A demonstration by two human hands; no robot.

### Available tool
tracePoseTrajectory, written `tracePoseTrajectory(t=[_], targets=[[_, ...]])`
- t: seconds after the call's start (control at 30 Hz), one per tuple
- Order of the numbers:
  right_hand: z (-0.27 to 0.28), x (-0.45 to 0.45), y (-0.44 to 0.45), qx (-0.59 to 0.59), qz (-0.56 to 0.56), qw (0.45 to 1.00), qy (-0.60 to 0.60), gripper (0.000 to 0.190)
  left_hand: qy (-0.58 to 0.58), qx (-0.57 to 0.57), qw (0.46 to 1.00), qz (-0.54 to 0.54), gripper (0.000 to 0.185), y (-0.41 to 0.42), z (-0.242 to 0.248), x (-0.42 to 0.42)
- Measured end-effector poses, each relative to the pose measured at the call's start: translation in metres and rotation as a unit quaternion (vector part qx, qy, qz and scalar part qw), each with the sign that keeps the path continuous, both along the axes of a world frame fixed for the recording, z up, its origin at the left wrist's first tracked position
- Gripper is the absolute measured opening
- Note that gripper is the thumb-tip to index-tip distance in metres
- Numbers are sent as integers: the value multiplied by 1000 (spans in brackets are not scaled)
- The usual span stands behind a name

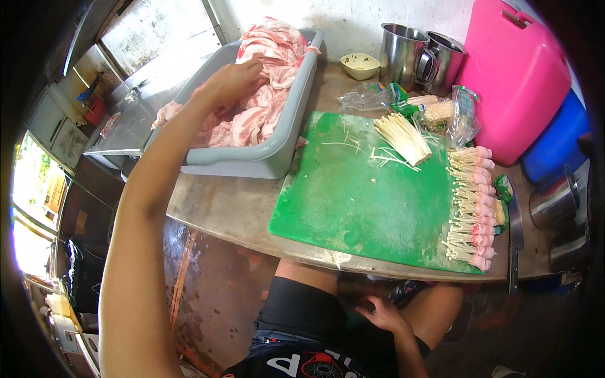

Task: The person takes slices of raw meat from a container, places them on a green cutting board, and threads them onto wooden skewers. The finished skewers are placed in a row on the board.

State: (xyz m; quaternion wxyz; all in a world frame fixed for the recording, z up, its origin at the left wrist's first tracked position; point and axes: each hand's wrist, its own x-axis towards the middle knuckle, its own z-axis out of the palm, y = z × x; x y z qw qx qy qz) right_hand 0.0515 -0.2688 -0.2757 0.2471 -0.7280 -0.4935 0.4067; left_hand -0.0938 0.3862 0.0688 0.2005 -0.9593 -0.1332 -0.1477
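My left hand (238, 80) reaches into a grey plastic tub (283, 151) and touches thin raw meat slices (250, 124); its fingertips are hidden, so any hold on a slice cannot be told. Over my lap, my right hand (382, 313) hangs below the table edge, fingers bent and apart, with nothing seen in it. A bunch of enoki mushrooms (404, 138) lies on the green cutting board (350, 198), loose stems beside it. Along the board's right side runs a row of meat-wrapped enoki rolls (482, 208).
Right of the board lies a knife (516, 236). Behind it are packaged enoki (437, 114), plastic wrappers (364, 97), a small bowl (360, 66), steel pitchers (403, 54) and a pink board (515, 80). More steel vessels (555, 201) stand at the far right.
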Motion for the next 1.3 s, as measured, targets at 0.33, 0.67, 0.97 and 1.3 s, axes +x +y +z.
tracePoseTrajectory(t=[0.33, 0.67, 0.97, 1.3], targets=[[16, -2, 3, -13, -10, 1000, 2, 58, -86, -93, 992, -18, 27, 18, -1, -2], [5, 2, -1, 8, -2, 1000, -22, 55, -78, -66, 994, 48, 42, 18, -9, -13], [2, 3, -9, 23, -36, 999, 24, 58, -51, -131, 986, 95, 41, 20, -28, -16], [1, 1, 2, -17, -9, 999, 41, 57, -80, -207, 962, 156, 68, 37, -10, -20]])
